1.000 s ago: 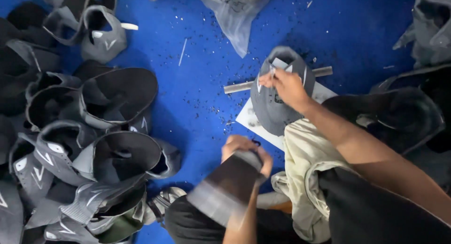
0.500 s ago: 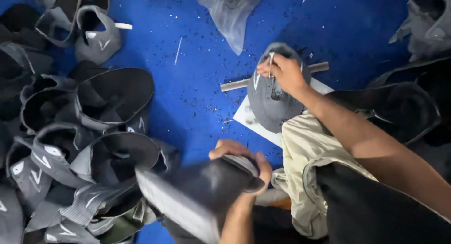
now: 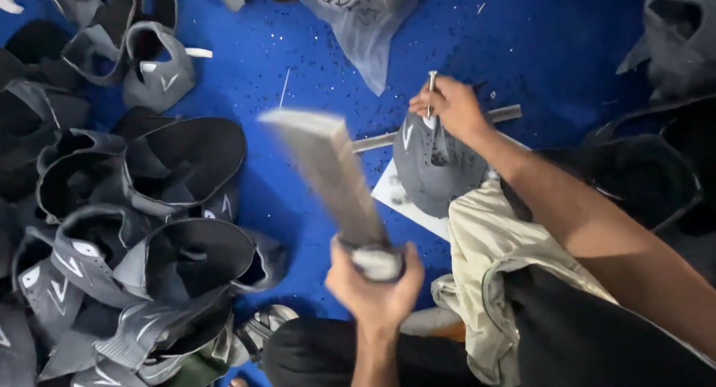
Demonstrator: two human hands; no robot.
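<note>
My left hand (image 3: 373, 286) grips the lower end of a long flat block (image 3: 328, 174), which is raised and blurred above the blue floor. My right hand (image 3: 451, 107) pinches a thin metal punch (image 3: 431, 85) upright, its tip on a grey shoe upper (image 3: 432, 182). The upper rests over a white board (image 3: 391, 197) and a metal bar (image 3: 373, 142), just beyond my knee in beige cloth (image 3: 485, 238). The block hangs left of the punch, apart from it.
A large heap of grey and black shoe uppers (image 3: 149, 208) fills the left side. More dark uppers (image 3: 671, 36) lie at the right edge. A clear plastic bag (image 3: 358, 21) sits at the top. Small dark specks litter the blue floor (image 3: 298, 74).
My left hand has swung the block from low near my lap up and away. My right hand has shifted on the upper and now holds the punch upright.
</note>
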